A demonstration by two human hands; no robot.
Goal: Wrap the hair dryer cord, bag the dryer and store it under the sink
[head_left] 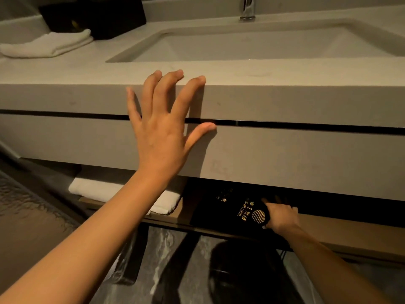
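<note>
A black cloth bag with gold lettering and a round gold emblem lies on the wooden shelf under the sink counter. The hair dryer itself is hidden inside the bag. My right hand reaches under the counter and grips the bag's right end. My left hand rests flat with fingers spread against the front face of the grey counter, fingertips over its top edge, holding nothing.
A folded white towel lies on the shelf left of the bag. On the countertop sit another folded white towel, a black box, the sink basin and a chrome tap. Dark marble floor shows below.
</note>
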